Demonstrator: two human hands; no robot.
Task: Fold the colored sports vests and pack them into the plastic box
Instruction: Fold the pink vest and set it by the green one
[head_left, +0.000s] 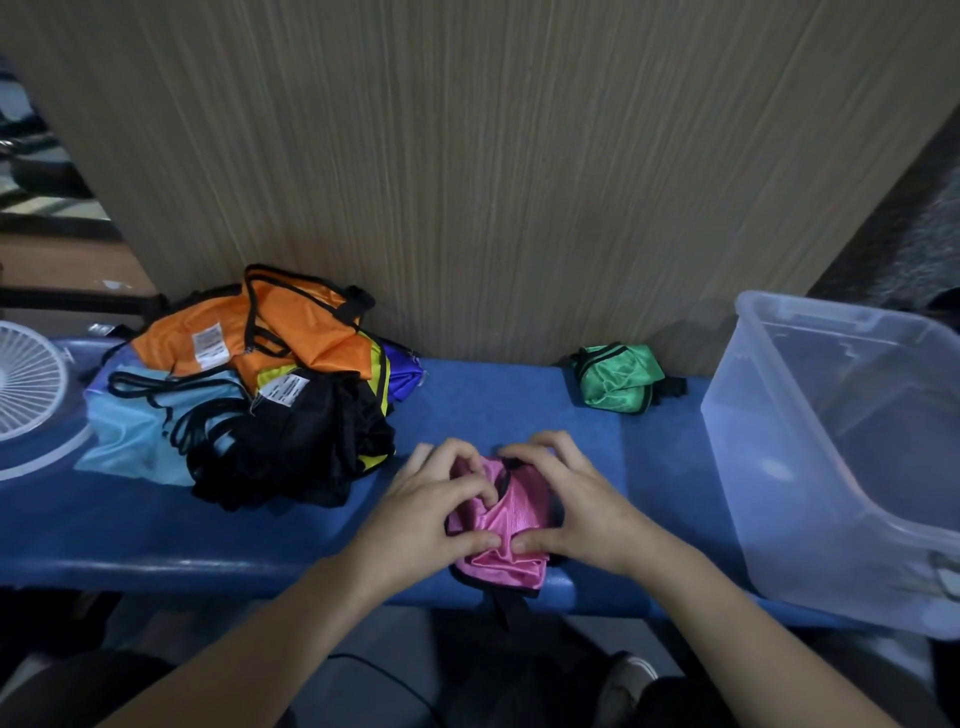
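- Left hand (434, 512) and right hand (569, 506): fingers curled down over a small bundle of shiny pink mesh sports vest with black trim (501, 525); thumbs nearly meet on its near side and pinch the fabric, compressing the fold.
- Pink vest sits at the near edge of the bench, between the two hands; a black strap hangs over the edge.
- Handling judgement: fabric looks thin, light, limp and slippery; the fold will likely spring open if released. Best held as a whole bundle, gripped from both sides with the loose strap tucked in.
- A folded green satin vest (618, 376) lies well apart at the back of the bench, not yet boxed.
- Clear plastic storage box (737, 467) stands at right, near the hands; no vest visible inside.
- A heap of unfolded vests, orange, light blue, black, yellow and purple (249, 384), lies at left.
- Surface: blue padded bench top (493, 405), smooth. A wood-grain panel (493, 182) rises behind; a white fan grille (28, 384) sits at far left.
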